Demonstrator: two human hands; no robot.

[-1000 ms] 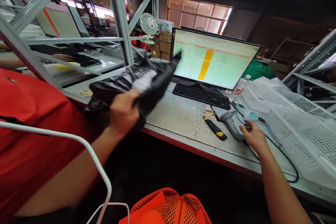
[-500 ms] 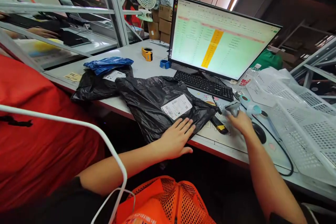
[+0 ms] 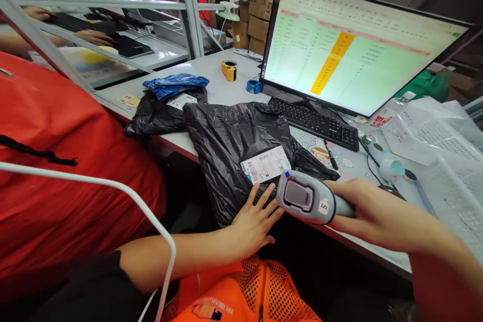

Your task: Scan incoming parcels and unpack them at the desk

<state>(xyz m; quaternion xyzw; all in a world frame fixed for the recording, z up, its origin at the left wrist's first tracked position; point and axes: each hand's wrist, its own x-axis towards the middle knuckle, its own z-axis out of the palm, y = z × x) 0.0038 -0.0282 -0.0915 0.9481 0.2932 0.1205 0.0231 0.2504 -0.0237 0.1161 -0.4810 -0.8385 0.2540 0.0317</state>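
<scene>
My right hand (image 3: 372,214) grips the handle of a grey barcode scanner (image 3: 305,197), held above the near edge of the desk. Its head points left, close to a white shipping label (image 3: 266,165). That label is stuck on a large black plastic parcel (image 3: 230,136), which lies partly over the desk's front edge. On the parcel's near side rests my left hand (image 3: 253,226), flat with its fingers spread just below the label. The scanner's head covers part of the parcel's near right side.
Behind the parcel are a monitor (image 3: 350,55), a black keyboard (image 3: 315,119) and a pen (image 3: 331,155). A smaller black parcel (image 3: 158,115) with a blue bag (image 3: 175,84) lies left. White perforated baskets (image 3: 453,181) stand right. A co-worker's hand (image 3: 94,37) is beyond the frame.
My right hand has lifted the barcode scanner from the desk and brought it left, near the label. My left hand stays on the parcel. The view has shifted.
</scene>
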